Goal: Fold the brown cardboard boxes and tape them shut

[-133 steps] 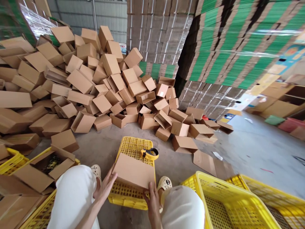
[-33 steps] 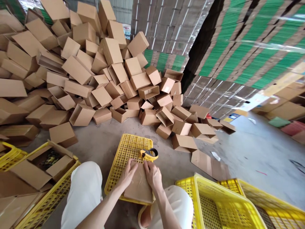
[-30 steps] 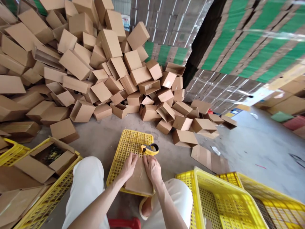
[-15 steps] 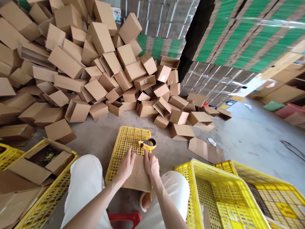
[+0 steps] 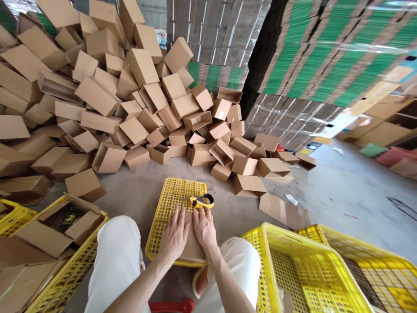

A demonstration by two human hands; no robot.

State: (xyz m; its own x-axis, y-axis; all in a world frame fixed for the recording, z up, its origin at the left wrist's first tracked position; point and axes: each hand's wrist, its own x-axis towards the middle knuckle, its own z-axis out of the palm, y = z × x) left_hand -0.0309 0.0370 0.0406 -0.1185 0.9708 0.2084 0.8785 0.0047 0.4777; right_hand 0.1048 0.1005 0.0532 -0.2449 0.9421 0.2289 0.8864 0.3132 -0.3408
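Observation:
A flat brown cardboard piece (image 5: 193, 253) lies on an upturned yellow plastic crate (image 5: 158, 217) between my knees. My left hand (image 5: 175, 237) rests on its left side, palm down, fingers stretched forward. Close beside it, my right hand (image 5: 205, 229) lies flat on the cardboard's right part, also with fingers out. Much of the cardboard is hidden under both hands. Just beyond my right fingertips sits a yellow and black tape dispenser (image 5: 198, 202) on the crate's far right corner. Neither hand grips anything.
A big heap of brown cardboard boxes (image 5: 130, 126) fills the floor ahead and left. Yellow crates stand at the right (image 5: 267, 261) and left (image 5: 83, 250); the left one holds an open box (image 5: 54, 239). Strapped cardboard stacks (image 5: 302, 56) rise behind. A red stool (image 5: 171, 306) shows below.
Both hands have gone from holding the cardboard's far edges to lying flat on top of it, fingers extended. The camera has tilted up slightly.

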